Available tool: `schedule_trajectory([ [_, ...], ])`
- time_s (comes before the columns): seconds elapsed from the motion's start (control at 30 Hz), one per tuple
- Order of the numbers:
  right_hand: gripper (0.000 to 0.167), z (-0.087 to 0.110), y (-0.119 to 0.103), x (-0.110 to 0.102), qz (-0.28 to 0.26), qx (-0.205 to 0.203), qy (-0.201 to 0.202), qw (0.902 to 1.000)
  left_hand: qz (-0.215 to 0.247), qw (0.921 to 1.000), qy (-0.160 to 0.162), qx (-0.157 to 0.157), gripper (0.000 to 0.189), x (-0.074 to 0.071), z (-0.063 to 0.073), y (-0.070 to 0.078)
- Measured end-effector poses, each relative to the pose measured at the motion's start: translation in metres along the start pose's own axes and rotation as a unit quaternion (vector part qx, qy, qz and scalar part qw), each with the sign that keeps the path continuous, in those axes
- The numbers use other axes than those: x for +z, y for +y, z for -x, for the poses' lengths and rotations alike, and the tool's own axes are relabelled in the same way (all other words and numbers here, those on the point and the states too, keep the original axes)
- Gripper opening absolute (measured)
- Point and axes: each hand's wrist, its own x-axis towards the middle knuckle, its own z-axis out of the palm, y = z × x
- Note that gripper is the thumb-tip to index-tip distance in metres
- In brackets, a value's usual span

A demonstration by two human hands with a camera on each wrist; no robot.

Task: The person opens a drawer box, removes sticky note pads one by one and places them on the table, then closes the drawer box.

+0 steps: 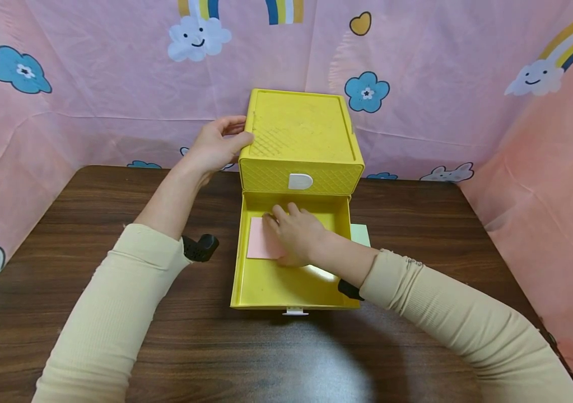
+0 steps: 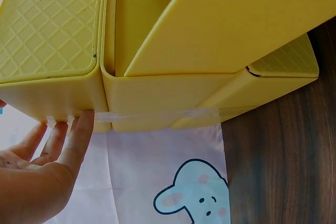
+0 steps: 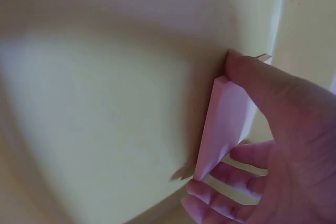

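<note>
A yellow storage box has its lower drawer pulled out. Inside the drawer, toward its left wall, is a pad of pink sticky notes. My right hand reaches over the pad and partly hides it. In the right wrist view, the thumb and fingers grip the pink pad at opposite edges. My left hand rests against the box's left side, thumb at the top edge. The left wrist view shows its fairly straight fingers touching the side wall.
A light green paper piece shows beyond the drawer's right wall, partly hidden. The box stands on a dark wood table, near a pink patterned cloth at the back. Clear tape runs along the box's side.
</note>
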Motion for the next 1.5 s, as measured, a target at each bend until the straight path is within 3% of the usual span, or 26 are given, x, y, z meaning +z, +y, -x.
schedule_trajectory([
  [0.57, 0.088, 0.002, 0.001, -0.006, 0.056, -0.027, 0.022, 0.9978, -0.001, 1.0000, -0.001, -0.006, 0.055, -0.001, 0.000, 0.001],
  [1.07, 0.083, 0.011, 0.009, -0.011, 0.014, -0.053, 0.072, 0.9959, -0.009, 0.9999, -0.003, -0.008, 0.055, -0.002, 0.000, 0.002],
  [1.5, 0.080, 0.025, 0.019, -0.012, -0.022, -0.083, 0.138, 0.9866, -0.005, 1.0000, 0.000, -0.003, 0.055, 0.000, 0.001, 0.001],
])
